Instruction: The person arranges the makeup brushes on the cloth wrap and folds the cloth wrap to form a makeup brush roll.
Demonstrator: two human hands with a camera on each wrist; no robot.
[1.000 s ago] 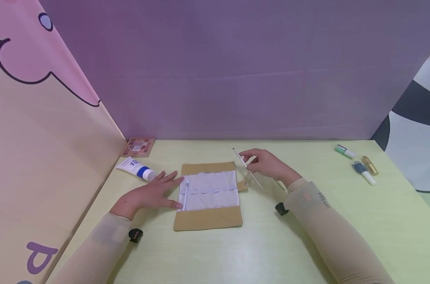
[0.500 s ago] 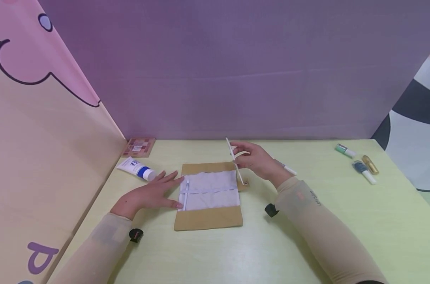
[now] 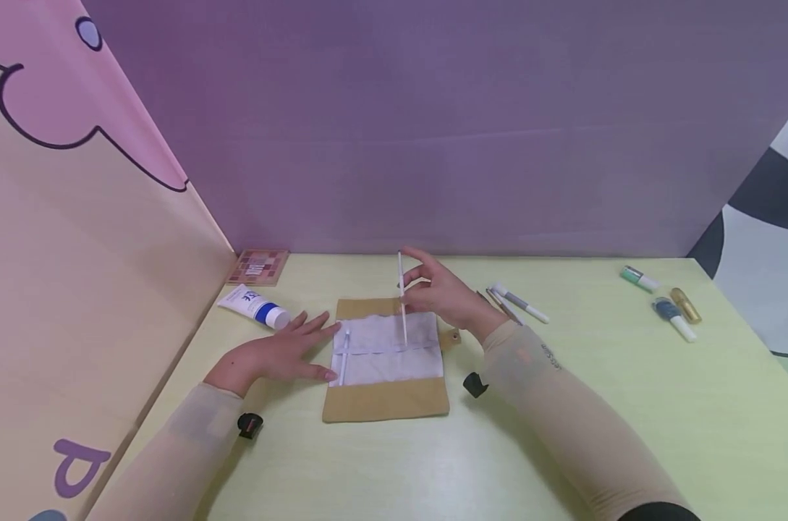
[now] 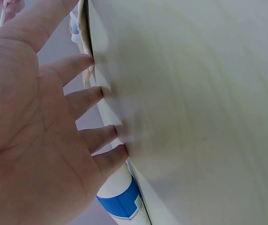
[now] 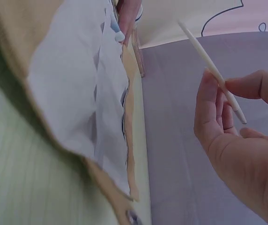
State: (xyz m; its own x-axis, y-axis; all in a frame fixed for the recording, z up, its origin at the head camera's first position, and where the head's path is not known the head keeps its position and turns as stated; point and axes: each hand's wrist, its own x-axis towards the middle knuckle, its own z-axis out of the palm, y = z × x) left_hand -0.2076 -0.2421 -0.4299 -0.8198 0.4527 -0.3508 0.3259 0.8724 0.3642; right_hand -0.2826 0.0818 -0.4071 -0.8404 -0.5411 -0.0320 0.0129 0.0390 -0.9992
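Pale table (image 3: 394, 467), pouch (image 3: 387, 367) partly behind fingers (image 3: 416, 274)

White tube (image 3: 253, 307) (blue-banded), checkered case (image 3: 258, 268); gold bottle (image 3: 685, 305)

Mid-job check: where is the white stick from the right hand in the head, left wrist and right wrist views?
Head: the white stick is near the centre, nearly vertical in the picture, its lower end over the open pouch.
Left wrist: only part of the white stick shows, in the top left corner.
Right wrist: the white stick slants across the upper right.
Shared landmark: the right hand holding it.
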